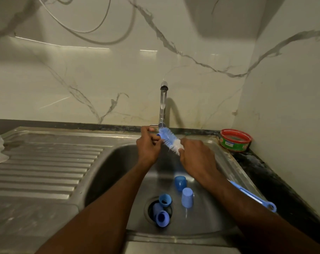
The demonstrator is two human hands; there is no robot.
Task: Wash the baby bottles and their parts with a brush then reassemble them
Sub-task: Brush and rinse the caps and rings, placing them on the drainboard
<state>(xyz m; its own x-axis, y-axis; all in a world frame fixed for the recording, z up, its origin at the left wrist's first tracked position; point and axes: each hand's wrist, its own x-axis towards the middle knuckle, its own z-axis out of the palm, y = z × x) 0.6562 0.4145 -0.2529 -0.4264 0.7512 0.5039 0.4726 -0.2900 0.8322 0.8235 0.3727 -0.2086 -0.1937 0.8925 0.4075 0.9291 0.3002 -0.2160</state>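
Holding the bottle brush (169, 140) over the steel sink (119, 162), we grip it at both ends. Our left hand (148, 145) has its fingers curled round a small blue piece (160, 135) at the bristle tip; what that piece is we cannot tell. Our right hand (197, 158) closes round the brush where the white bristles give way to the handle, and the long blue plastic handle (252, 196) runs out behind our forearm, ending in a ring. The bristles are stiff and spiky, blue at the tip and white lower down.

Below, in the smooth metal basin, lie the bottle parts: two rounded blue caps (180, 182) (187, 197) and two ridged blue collars (165, 199) (162, 218), the nearer collar sitting in the round drain (151, 204). The chrome tap (163, 105) stands just behind our hands. A ribbed draining board (45, 167) stretches to the left, and a round red-rimmed tub (236, 140) sits on the dark speckled counter to the right.
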